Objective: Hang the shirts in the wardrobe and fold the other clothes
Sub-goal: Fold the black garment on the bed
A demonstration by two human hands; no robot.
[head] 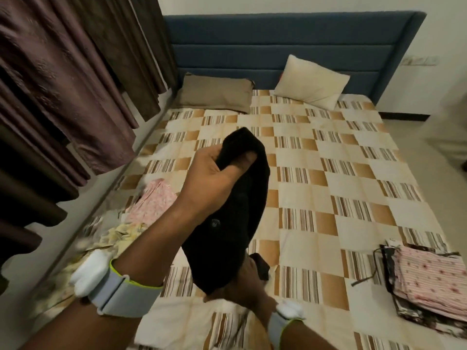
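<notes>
The left hand (217,170) clenches the top of a limp black fabric garment (235,218), thumb pressed on the cloth; the right hand (249,289) grips its lower end, fingers mostly hidden beneath; so the garment hangs above the checked cream-and-brown bedsheet (328,188), long axis running from near edge up toward the blue padded headboard (278,46); both hands already hold opposite ends; a folded pink striped pile (429,281) lies right of the garment, loose floral clothes (151,203) left.
</notes>
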